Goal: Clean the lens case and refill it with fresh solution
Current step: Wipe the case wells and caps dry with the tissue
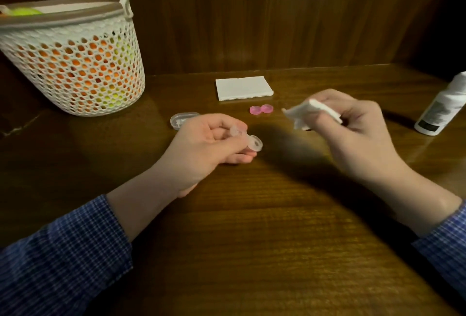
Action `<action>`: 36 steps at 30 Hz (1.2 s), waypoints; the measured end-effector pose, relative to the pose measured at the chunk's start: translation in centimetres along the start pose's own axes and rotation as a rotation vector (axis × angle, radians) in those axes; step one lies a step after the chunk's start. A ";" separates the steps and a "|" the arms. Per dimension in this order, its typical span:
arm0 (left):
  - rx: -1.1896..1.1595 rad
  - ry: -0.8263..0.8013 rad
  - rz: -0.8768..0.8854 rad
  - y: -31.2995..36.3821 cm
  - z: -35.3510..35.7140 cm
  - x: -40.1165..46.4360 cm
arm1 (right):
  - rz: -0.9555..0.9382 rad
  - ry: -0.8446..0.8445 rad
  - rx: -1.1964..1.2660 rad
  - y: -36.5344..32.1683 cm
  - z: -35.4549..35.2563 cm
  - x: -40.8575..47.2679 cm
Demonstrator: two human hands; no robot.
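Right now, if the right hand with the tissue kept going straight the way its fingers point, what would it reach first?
Probably the lens case pinched in the left hand; the right hand and its tissue point left toward it. Depth is unclear.

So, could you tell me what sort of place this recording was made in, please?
Probably a home, at a dark wooden table set against wood panelling. A white mesh basket of orange and yellow-green items and a stack of white tissues suggest a domestic setting, not a lab.
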State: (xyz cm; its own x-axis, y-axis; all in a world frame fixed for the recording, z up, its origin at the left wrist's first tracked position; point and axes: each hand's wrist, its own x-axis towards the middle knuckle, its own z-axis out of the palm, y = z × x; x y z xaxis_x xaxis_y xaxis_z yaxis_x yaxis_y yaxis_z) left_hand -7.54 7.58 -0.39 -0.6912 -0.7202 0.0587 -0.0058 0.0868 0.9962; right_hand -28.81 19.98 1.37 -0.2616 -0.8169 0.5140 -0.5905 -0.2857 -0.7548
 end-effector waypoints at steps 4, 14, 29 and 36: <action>0.451 0.113 0.123 -0.7 -0.6 0.1 | 0.602 0.058 0.181 1.6 -0.1 1.5; 0.871 0.156 0.121 -0.9 -2.1 0.6 | 0.898 0.003 0.154 4.0 0.1 5.4; 0.762 0.290 0.220 -0.8 -1.8 0.4 | 0.588 -0.360 -0.337 7.0 2.7 13.5; 0.717 0.294 0.259 -0.9 -1.8 0.5 | 0.569 -0.481 -0.379 7.4 2.4 14.0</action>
State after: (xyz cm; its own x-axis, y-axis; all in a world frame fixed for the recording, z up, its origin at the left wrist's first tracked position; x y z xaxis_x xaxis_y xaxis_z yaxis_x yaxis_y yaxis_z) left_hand -6.54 5.89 -1.13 -0.5170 -0.7596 0.3947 -0.4016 0.6224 0.6718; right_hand -35.02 5.19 2.04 -0.2940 -0.9349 -0.1991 -0.7062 0.3528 -0.6139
